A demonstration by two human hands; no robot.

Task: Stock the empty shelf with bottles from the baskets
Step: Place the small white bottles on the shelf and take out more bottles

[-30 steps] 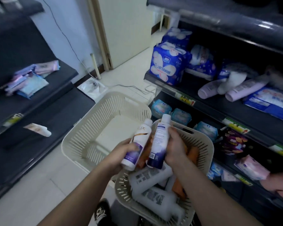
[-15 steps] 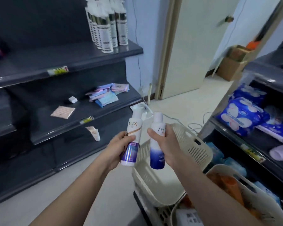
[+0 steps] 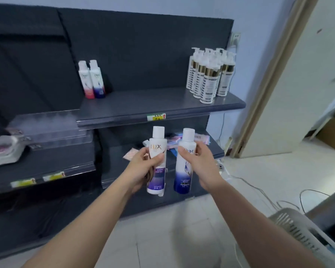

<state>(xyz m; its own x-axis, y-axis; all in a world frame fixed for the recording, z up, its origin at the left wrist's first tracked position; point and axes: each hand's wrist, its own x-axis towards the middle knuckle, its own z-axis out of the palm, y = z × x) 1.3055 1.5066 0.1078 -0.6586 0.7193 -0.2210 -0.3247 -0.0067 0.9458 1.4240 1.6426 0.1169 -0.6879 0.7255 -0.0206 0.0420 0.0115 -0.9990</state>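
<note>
On the left half of the upper shelf [image 3: 143, 109], two small bottles [image 3: 92, 80] stand upright and touching, close to the back panel. Below the shelf edge, the left arm reaches forward and up from the bottom of the view. The left hand [image 3: 140, 169] has its grip closed round the middle of a Lux bottle [image 3: 157, 147], thumb across the front label and fingers wrapped behind. The bottle is held upright, cap up, in front of the lower shelf [image 3: 112, 163]. Just beside it, not quite touching, a Dove bottle [image 3: 183, 171] is held upright at the same height. The right hand [image 3: 202, 165] grips it from the right side, thumb on the front near the label, the right arm stretched out like the left. Both caps sit just below the upper shelf's front edge. At the right end of that shelf stands a tight cluster of pump bottles [image 3: 209, 76]. Lower right, a pale slatted basket [image 3: 296, 227] sits on the floor.
</note>
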